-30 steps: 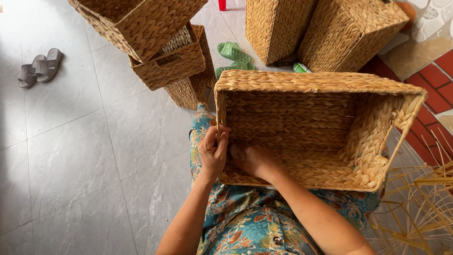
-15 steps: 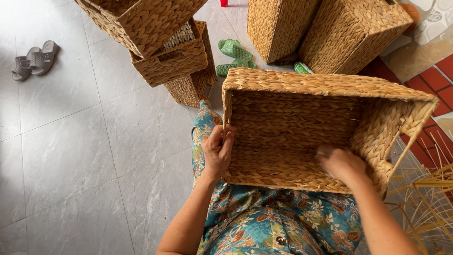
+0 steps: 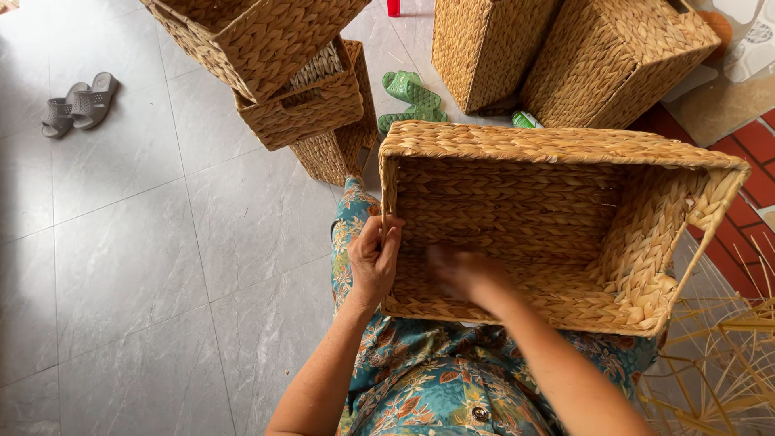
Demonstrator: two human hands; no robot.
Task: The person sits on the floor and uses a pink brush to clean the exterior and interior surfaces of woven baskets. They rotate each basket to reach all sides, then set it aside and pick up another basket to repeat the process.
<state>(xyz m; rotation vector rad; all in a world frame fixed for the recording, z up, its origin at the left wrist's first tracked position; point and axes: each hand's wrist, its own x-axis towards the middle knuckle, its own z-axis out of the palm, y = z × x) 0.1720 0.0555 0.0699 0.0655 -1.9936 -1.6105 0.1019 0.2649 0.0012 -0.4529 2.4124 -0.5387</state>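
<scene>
The fingers of the left hand (image 3: 373,257) are curled shut over the near left corner of a large woven basket (image 3: 557,145), thumb on the outside and fingertips hooked over the braided rim — a steadying grip, by the look of it, that keeps the basket from sliding. The right hand (image 3: 467,274) is down inside the basket, against the near inner wall, but it is blurred, so I cannot tell whether its fingers are open or closed on a strand. The basket itself lies tipped on its side across the person's lap, its open mouth facing up toward the camera, which puts the inner weave within easy reach of both hands; a looped handle (image 3: 704,222) shows at its right end. Under it is a floral garment in teal and orange (image 3: 420,379). Loose pale straw strands (image 3: 726,355) fan out at the near right, close by the working hand. Farther off, finished baskets are stacked at the far left (image 3: 274,48) and two more stand at the far right (image 3: 565,56) (with green sandals (image 3: 410,98) between the groups). A pair of grey sandals (image 3: 79,103) sits well apart on the grey tiled floor (image 3: 145,266) — far left.
</scene>
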